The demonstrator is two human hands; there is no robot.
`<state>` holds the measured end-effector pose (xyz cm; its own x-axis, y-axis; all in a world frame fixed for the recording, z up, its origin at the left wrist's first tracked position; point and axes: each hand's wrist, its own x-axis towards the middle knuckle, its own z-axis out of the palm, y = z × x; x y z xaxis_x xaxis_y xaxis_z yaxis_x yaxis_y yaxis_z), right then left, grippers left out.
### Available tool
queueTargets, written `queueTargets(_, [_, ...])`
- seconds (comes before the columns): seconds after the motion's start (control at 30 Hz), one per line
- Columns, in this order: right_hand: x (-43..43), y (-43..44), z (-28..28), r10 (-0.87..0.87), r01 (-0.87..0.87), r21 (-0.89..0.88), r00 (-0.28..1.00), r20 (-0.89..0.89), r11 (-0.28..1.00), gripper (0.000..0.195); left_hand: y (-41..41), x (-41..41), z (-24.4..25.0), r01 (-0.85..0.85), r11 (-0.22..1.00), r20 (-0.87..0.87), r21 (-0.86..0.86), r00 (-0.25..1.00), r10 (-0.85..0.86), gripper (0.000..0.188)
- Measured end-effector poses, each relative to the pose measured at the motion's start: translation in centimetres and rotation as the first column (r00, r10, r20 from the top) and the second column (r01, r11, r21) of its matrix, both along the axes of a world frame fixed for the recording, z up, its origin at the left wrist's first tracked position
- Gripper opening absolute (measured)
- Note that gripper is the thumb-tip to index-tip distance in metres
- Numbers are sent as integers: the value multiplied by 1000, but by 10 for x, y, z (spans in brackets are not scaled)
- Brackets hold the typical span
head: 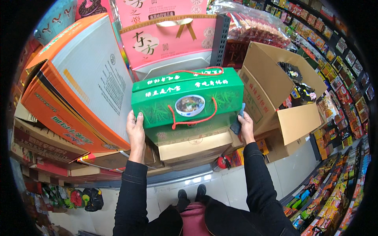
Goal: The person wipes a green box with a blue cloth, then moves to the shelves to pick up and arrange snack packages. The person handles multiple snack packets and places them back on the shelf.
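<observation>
A green cardboard gift box with red rope handles and a printed noodle bowl lies in front of me, between my hands. My left hand grips its left end, thumb on top and fingers hidden beneath or behind. At the right end, my right hand holds a blue-grey cloth between thumb and fingers, close against the box's lower corner. Whether that hand also bears on the box cannot be told. Beneath the green box is a tan cardboard carton. Pink gift boxes stand just behind.
A large orange and white carton leans at the left. To the right, an open cardboard carton holds black packets. A perforated dark metal post rises behind. Snack shelves line the right side; black bags lie on the floor.
</observation>
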<state>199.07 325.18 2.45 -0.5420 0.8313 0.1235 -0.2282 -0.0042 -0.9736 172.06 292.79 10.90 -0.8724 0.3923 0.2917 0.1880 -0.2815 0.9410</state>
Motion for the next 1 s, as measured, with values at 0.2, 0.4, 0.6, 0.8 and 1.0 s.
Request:
queueTargets(0.2, [-46,13,109,136,-124,75,969,-204,989,33,1,5,3,-41,998,28,43,999,40,20])
queueTargets(0.4, [-71,20,106,146,-131,86,971,-190,988,34,5,0,-6,-94,995,-27,-30,995,93,15])
queueTargets(0.6, [-46,-7,96,12,11,255,996,-90,967,24,2,-4,-1,-91,996,-7,-1,996,91,22])
queueTargets(0.8, [-10,-42,100,-146,170,218,981,-126,961,21,14,-5,0,-69,993,54,96,996,64,25])
queueTargets(1.0, [27,-122,104,-217,249,271,966,-143,930,26,38,-37,8,-170,978,-93,-121,983,159,39])
